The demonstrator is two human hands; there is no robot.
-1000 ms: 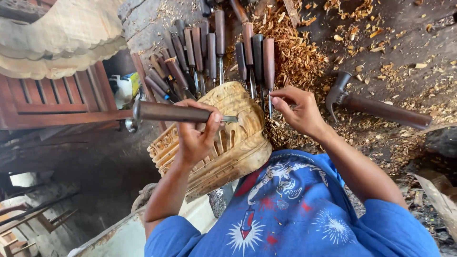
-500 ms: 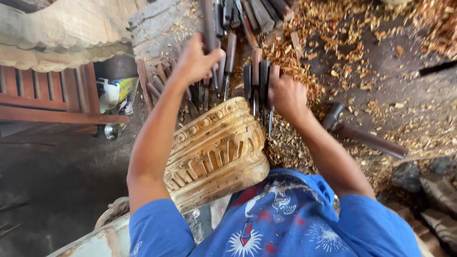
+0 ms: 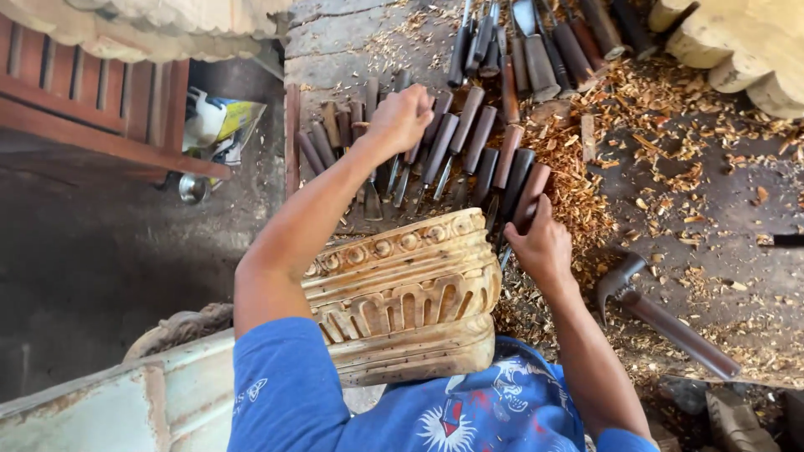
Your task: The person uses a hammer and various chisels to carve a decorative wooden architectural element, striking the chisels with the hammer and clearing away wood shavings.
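A pale carved wooden block (image 3: pixel 410 293) with scalloped ornament rests in front of me, against my blue shirt. Beyond it, several wooden-handled chisels (image 3: pixel 469 138) lie side by side on the ground. My left hand (image 3: pixel 404 117) reaches over the block and is closed on a chisel handle in that row; the handle's pale end sticks out to the left of the fist. My right hand (image 3: pixel 543 244) sits at the block's right end, fingers wrapped around a dark-handled chisel (image 3: pixel 529 194) whose blade is hidden.
A hammer (image 3: pixel 662 322) lies on the ground to the right among wood shavings (image 3: pixel 586 192). More chisels (image 3: pixel 544 42) lie farther back. A red slatted wooden frame (image 3: pixel 92 109) stands at left and pale carved pieces (image 3: pixel 745 42) at top right.
My left hand, which held a long chisel across the carved block a second ago, has reached forward to the row of chisels. My right hand has stayed among the chisels at the block's right end.
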